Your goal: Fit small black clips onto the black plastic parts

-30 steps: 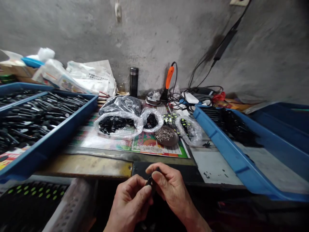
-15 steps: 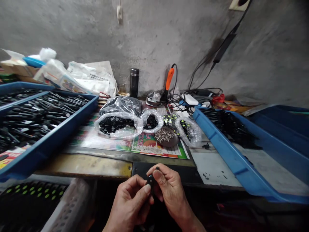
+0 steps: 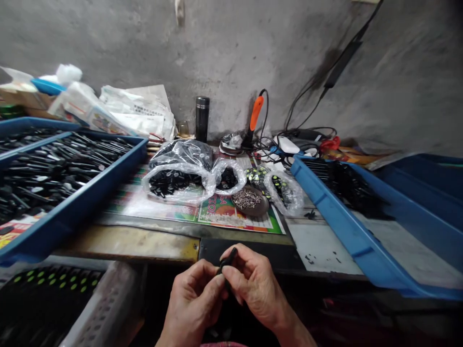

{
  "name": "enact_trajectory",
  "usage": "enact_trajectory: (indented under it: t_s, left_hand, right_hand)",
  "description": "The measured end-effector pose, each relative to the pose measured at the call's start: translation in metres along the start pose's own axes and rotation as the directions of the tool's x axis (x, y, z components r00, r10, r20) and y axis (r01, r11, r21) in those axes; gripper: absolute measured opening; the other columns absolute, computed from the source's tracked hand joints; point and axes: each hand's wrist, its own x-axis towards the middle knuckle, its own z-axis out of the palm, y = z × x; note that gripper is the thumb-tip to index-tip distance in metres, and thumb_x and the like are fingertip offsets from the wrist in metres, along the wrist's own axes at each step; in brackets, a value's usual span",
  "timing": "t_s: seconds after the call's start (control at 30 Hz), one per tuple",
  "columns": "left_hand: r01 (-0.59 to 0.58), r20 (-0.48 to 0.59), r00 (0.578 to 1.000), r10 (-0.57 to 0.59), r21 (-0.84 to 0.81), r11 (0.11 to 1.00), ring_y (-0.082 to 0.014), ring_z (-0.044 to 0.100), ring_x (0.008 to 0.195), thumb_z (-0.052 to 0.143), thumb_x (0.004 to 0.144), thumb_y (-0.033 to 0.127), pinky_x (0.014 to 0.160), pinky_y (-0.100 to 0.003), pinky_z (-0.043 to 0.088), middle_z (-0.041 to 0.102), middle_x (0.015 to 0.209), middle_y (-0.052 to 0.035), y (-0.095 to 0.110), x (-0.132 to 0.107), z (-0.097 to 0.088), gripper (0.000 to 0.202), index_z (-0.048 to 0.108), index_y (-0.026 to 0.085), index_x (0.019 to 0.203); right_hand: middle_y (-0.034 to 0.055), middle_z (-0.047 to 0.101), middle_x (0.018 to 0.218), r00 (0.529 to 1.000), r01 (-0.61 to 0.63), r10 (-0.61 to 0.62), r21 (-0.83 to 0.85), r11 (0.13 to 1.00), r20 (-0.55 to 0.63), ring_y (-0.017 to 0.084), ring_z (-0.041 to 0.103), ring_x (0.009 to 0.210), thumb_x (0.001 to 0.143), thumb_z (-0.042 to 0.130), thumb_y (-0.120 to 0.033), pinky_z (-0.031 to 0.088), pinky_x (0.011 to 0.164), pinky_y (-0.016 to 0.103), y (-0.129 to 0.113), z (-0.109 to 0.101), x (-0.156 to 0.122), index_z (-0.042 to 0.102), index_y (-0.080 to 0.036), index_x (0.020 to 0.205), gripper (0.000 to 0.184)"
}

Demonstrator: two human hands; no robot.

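My left hand [image 3: 193,301] and my right hand [image 3: 254,284] meet at the bottom centre, just below the bench edge. Between their fingertips is a small black plastic part [image 3: 227,261], pinched by both hands. Its lower end is partly hidden by my fingers, and its exact kind is too small to tell. Close ahead of my hands lies a black mat [image 3: 246,255] on the bench. Behind it, a clear plastic bag of black parts [image 3: 177,182] and a dark dish of small metal pieces [image 3: 250,202] rest on a printed paper sheet.
A blue tray of long black parts [image 3: 72,180] fills the left side, and another blue tray [image 3: 336,212] stands at the right. A basket with green-dotted parts [image 3: 54,289] sits at lower left. An orange-handled soldering iron [image 3: 255,115], cables and a black flask [image 3: 202,118] stand against the concrete wall.
The black part has turned in my fingers, its top end now showing above them. My right hand has shifted its grip slightly. The view has tilted a little.
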Motion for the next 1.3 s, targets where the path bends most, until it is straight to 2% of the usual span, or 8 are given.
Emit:
enact_trajectory:
  t_s: [0.3,0.5,0.63,0.83,0.97,1.1,1.2,1.3]
  left_hand:
    - [-0.026,-0.029,0.999,0.027,0.044,0.999,-0.0014,0.035,0.036,0.083,0.058,0.061,0.034,-0.013,0.024,0.054,0.049,0.0038,0.009,0.002,0.006,0.055,0.057,0.014,0.065]
    - [0.032,-0.049,0.998,-0.032,0.002,0.999,-0.0014,0.036,0.035,0.086,0.055,0.058,0.034,-0.013,0.023,0.059,0.050,0.0032,0.013,-0.001,0.007,0.055,0.055,0.015,0.068]
    - [0.051,-0.042,0.998,-0.050,0.014,0.999,-0.0014,0.037,0.035,0.086,0.054,0.060,0.034,-0.013,0.023,0.059,0.050,0.0032,0.013,-0.004,0.007,0.057,0.054,0.016,0.068]
    - [0.081,-0.016,0.997,-0.081,0.008,0.997,-0.0010,0.036,0.033,0.086,0.055,0.059,0.034,-0.012,0.023,0.059,0.050,0.0042,0.014,-0.001,0.005,0.055,0.054,0.016,0.070]
    - [0.082,0.031,0.996,-0.082,-0.003,0.997,-0.0010,0.036,0.032,0.083,0.061,0.059,0.033,-0.012,0.025,0.060,0.051,0.0040,0.010,0.001,0.002,0.053,0.054,0.017,0.074]
    - [0.077,0.068,0.994,-0.080,0.052,0.996,-0.0028,0.042,0.033,0.079,0.069,0.057,0.032,-0.013,0.026,0.064,0.056,0.0016,0.008,0.000,0.001,0.046,0.057,0.017,0.077]
    - [-0.003,0.068,0.998,-0.007,0.145,0.989,-0.0061,0.047,0.036,0.076,0.073,0.056,0.035,-0.015,0.034,0.065,0.059,0.0005,0.007,0.000,0.002,0.044,0.064,0.016,0.089]
    - [-0.241,-0.038,0.965,0.261,0.274,0.931,-0.0137,0.060,0.052,0.076,0.076,0.048,0.048,-0.020,0.048,0.070,0.071,-0.0040,0.004,0.000,0.006,0.039,0.070,0.018,0.100]
  right_hand:
    - [-0.0064,0.054,0.057,0.992,0.087,-0.084,0.022,0.996,-0.097,0.005,0.041,0.042,0.084,0.059,-0.026,0.028,0.037,0.014,0.007,0.008,0.003,0.058,-0.016,0.086,0.011]
    - [-0.0081,0.052,0.057,0.997,0.072,-0.072,0.010,0.997,-0.023,0.004,0.038,0.043,0.081,0.058,-0.017,0.028,0.039,0.014,0.008,0.002,0.004,0.059,-0.017,0.086,0.005]
    - [-0.0083,0.048,0.058,0.996,0.074,-0.076,-0.029,0.997,-0.056,0.004,0.037,0.043,0.079,0.060,-0.017,0.028,0.039,0.014,0.009,-0.001,0.004,0.058,-0.017,0.081,0.002]
    - [-0.0051,0.054,0.059,0.996,0.061,-0.063,0.034,0.998,0.057,0.006,0.043,0.043,0.092,0.061,-0.038,0.032,0.041,0.015,0.012,-0.007,0.001,0.058,-0.016,0.096,0.023]
    - [-0.0048,0.052,0.062,0.995,0.097,-0.097,0.022,0.995,-0.005,0.006,0.042,0.043,0.091,0.063,-0.046,0.031,0.041,0.015,0.008,-0.013,-0.001,0.062,-0.014,0.102,0.034]
    - [-0.0048,0.050,0.057,0.995,0.099,-0.098,0.017,0.995,-0.027,0.005,0.040,0.042,0.093,0.061,-0.046,0.029,0.040,0.015,0.006,-0.015,0.000,0.064,-0.014,0.092,0.032]
    - [-0.0047,0.050,0.055,0.995,0.093,-0.092,0.035,0.995,-0.042,0.005,0.039,0.040,0.093,0.061,-0.047,0.027,0.038,0.015,0.008,-0.014,0.001,0.062,-0.014,0.084,0.034]
    - [-0.0056,0.048,0.053,0.988,0.121,-0.118,0.023,0.992,-0.101,0.005,0.037,0.039,0.091,0.063,-0.049,0.027,0.038,0.015,0.008,-0.012,0.002,0.059,-0.015,0.080,0.035]
